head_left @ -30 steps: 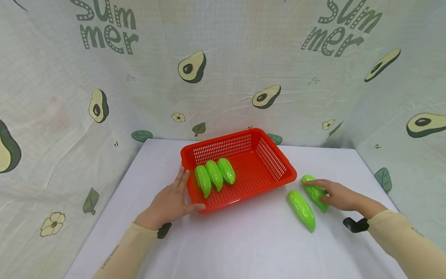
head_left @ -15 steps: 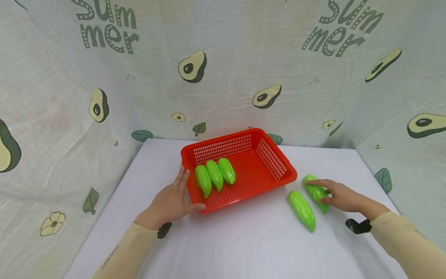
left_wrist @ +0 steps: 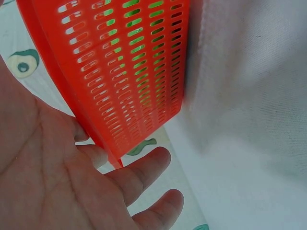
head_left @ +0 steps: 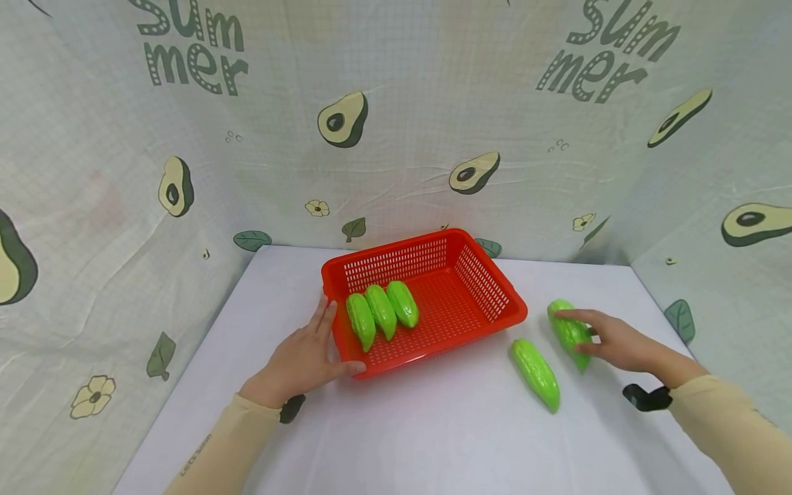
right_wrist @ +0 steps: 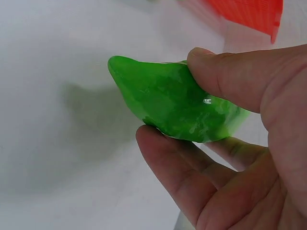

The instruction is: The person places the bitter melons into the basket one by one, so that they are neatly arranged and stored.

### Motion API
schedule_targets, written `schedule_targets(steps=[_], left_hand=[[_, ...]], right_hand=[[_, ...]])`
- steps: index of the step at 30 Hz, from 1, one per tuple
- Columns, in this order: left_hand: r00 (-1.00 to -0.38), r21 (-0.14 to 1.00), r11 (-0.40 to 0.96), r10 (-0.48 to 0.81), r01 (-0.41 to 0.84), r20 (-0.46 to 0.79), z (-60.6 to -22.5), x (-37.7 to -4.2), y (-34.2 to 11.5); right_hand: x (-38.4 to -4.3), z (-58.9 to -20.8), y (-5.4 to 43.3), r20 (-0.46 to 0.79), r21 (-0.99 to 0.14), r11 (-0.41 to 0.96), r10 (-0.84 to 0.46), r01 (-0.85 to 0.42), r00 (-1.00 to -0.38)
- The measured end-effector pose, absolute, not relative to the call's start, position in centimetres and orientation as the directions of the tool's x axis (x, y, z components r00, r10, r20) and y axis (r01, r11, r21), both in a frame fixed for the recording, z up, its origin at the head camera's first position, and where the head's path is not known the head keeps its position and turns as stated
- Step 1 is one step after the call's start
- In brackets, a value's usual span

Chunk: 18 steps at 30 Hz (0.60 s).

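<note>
My right hand point(head_left: 609, 338) pinches a shiny green bitter melon point(right_wrist: 163, 103) between thumb and fingers; in the right wrist view its shadow falls on the cloth away from it. A second bitter melon point(head_left: 535, 375) lies on the table to the left of that hand. Against the left end of a red plastic basket point(head_left: 442, 354) rests my left hand point(head_left: 303, 361), spread, with fingertips at the rim and thumb at the front corner. Three more bitter melons point(head_left: 382, 311) lie side by side in the basket's left part.
The white-covered table point(head_left: 421, 440) carries the basket at its back middle, set at a slant. A printed cloth point(head_left: 396, 192) with avocados hangs behind and along both sides.
My right hand has moved slightly right and up with the bitter melon, farther from the one on the table. The left hand and basket have stayed put.
</note>
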<state>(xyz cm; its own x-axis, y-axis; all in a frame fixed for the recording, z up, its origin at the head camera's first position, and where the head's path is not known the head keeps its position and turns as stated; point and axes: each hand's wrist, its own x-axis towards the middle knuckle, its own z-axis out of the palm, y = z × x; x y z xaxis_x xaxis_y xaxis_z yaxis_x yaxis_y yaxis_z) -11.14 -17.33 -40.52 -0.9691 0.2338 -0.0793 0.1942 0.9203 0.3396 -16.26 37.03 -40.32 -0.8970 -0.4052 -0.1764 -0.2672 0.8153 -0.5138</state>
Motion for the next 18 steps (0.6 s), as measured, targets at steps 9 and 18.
schedule_targets(steps=[9,18], left_hand=[[-0.967,0.335,0.92,0.241,0.202,-0.077,-40.3,-11.0,-17.3],[-0.967,0.331,0.923,0.236,0.194,-0.092,-40.1,-11.0,-17.3]], right_hand=[[-16.6,-38.6,37.4,-0.141,-0.479,0.827,-0.403,-0.294,-0.904],[-18.0,-34.7,36.9,-0.099,-0.453,0.82,-0.436,-0.349,-0.895]])
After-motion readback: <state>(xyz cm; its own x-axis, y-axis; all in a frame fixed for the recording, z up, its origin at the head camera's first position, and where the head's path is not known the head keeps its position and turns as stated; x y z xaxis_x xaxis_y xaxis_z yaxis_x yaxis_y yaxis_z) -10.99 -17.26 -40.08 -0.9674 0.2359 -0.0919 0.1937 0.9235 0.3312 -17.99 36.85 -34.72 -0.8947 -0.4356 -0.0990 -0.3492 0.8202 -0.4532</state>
